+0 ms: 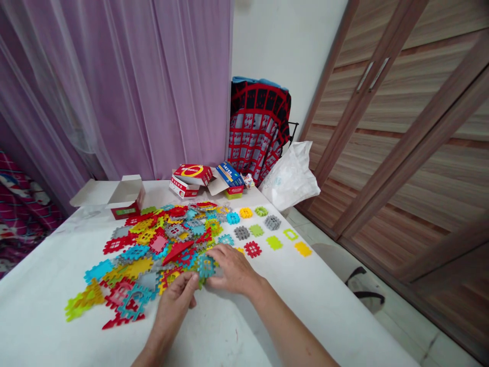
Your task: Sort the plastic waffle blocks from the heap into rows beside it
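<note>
A blue-green interlocking tile (pixel 207 266) with a window pattern stands between my hands at the near right edge of the pile. My right hand (pixel 234 271) grips it from the right, fingers behind and thumb low. My left hand (pixel 176 298) is closed in a pinch at its lower left edge. Part of a yellow-green piece shows just under the tile. Left of my hands spreads a heap of toothed plastic tiles (pixel 139 266) in red, blue, yellow, green and grey. A red triangular piece (pixel 179 251) lies on top, near my fingers.
Small sorted stacks lie to the right, among them a red tile (pixel 252 249), grey tiles (pixel 272 222) and a yellow tile (pixel 303 248). Opened boxes (pixel 191 174) and an open carton (pixel 128 196) stand at the back. A white bag (pixel 292 176) is beside the table's right edge.
</note>
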The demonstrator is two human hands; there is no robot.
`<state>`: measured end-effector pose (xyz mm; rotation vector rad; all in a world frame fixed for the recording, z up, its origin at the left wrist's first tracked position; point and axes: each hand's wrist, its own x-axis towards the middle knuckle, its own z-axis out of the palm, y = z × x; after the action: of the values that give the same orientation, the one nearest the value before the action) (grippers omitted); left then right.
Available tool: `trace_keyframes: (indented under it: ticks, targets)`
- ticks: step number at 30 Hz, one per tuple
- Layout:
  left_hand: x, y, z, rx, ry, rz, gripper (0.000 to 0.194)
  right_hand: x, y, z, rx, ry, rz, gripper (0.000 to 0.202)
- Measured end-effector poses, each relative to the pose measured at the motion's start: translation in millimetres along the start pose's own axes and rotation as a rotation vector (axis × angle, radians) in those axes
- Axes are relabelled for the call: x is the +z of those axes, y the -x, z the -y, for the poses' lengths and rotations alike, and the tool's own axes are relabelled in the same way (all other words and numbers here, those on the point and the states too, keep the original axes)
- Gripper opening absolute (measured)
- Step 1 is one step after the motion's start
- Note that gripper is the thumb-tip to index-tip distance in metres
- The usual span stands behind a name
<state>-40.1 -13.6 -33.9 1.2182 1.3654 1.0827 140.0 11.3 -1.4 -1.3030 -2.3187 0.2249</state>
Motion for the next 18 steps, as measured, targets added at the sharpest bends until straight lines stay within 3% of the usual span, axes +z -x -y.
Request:
trace_keyframes:
  ticks: [5, 10, 13, 18]
  targets:
    - [0.6, -2, 5, 0.019, -0.028, -0.003, 0.063, -32, 14, -49, 0.284, -0.006, -0.151, 0.049]
    - [1.4, -3, 11, 0.025, -0.005, 0.028, 0.059, -57, 48, -113, 0.664, 0.167, -0.149, 0.045]
    - [2.4, -3, 10, 0.02, -0.003, 0.026, 0.059, -54, 68, -134, 0.816, 0.24, -0.232, 0.044]
    - [1.1, -2, 12, 0.03, -0.013, 0.024, 0.058, -36, 82, -148, 0.811, 0.242, -0.321, 0.038]
